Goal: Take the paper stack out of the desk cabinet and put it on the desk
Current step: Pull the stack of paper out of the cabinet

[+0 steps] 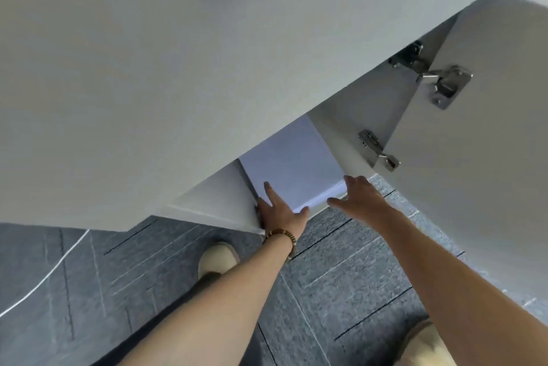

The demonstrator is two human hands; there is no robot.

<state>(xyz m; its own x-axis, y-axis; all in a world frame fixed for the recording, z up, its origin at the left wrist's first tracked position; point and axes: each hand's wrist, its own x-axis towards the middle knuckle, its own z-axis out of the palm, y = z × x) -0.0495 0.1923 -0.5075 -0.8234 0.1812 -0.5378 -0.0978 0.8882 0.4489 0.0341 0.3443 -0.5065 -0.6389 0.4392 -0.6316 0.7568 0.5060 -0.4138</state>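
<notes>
White paper stack [292,167], thick and rectangular, sits on the bottom shelf of the pale grey desk cabinet [213,196], its near end poking out from under the wide pale grey desk top [148,69] that fills most of the view. The left hand [280,207] is on the stack's near left corner — index finger flat on top, thumb on the near edge, the other fingers tucked down the left side, so it looks like it's gripping that corner. There's a gold beaded bracelet [283,236] on that wrist. The right hand [360,195] is spread open at the stack's near right corner, fingertips touching or just about touching it — can't tell if it actually has hold. The white cabinet door [480,158] hangs open on the right, with two metal hinges [444,83] showing. Grey carpet tile floor [341,262] below, and a beige shoe [218,259] near the left forearm.
</notes>
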